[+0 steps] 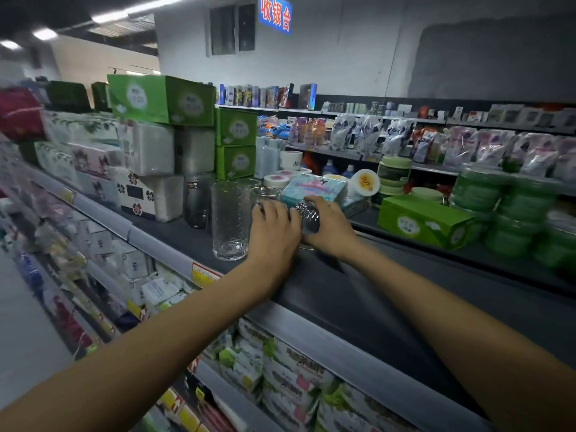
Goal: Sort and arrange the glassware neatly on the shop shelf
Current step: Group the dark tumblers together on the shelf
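Both arms reach over the dark top shelf (358, 294). The right hand (332, 227) is closed around a small faceted glass (308, 218), which is tilted just above the shelf. The left hand (274, 227) touches it and curls its fingers on a short clear glass (265, 194). A tall textured glass (229, 219) stands upright just left of this hand. Behind it stands a dark glass (196, 202), and farther back are green boxes (235, 145).

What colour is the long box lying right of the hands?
The box is green, with white marks; head view.

Shop — stocked shelves (314, 325), cashier sign (275, 14)
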`<state>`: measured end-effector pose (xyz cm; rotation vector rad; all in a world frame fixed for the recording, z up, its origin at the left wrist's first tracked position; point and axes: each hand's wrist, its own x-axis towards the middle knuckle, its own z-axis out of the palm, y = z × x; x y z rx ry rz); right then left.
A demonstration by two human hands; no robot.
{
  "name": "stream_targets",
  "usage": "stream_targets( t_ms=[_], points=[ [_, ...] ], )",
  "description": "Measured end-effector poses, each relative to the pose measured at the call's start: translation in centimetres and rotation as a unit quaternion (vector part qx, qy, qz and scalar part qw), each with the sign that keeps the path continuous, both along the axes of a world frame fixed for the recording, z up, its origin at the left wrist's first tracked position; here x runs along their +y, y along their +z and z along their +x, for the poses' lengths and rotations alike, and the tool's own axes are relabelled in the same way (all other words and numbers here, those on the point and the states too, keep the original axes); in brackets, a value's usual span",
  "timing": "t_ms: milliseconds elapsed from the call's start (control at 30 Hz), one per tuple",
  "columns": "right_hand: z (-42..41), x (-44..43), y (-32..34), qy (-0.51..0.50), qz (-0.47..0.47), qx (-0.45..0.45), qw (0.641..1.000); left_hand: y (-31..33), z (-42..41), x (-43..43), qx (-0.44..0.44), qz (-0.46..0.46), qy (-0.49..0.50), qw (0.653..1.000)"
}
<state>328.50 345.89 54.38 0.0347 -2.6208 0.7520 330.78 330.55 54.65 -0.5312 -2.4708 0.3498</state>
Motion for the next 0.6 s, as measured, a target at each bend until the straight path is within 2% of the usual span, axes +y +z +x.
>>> stream_targets(
  t_ms=[167,233,300,367,433,600],
  points=[
    [1.7,2.0,1.1,-0.046,-0.03,-0.04,0.998,0.6,0.9,0.3,-0.023,0.079,-0.083,0.993],
    [2.8,3.4,1.2,-0.049,-0.04,-0.055,0.996,1.0,0.9,0.3,-0.052,0.169,-0.138,0.974],
    [3.9,4.7,1.1,-0.051,-0.042,-0.06,0.996,0.9,0.6,0.3,-0.111,0.31,-0.174,0.928],
    [5.0,5.9,1.0,-0.05,-0.049,-0.063,0.996,0.2,0.4,0.5,-0.191,0.444,-0.172,0.859],
    [6.2,7.1,0.9,-0.047,-0.08,-0.062,0.994,-0.8,0.4,0.9,-0.233,0.526,-0.174,0.799],
    [9.4,8.7,0.6,-0.063,-0.144,-0.028,0.987,-2.1,0.6,1.7,-0.225,0.588,-0.149,0.762]
  ],
)
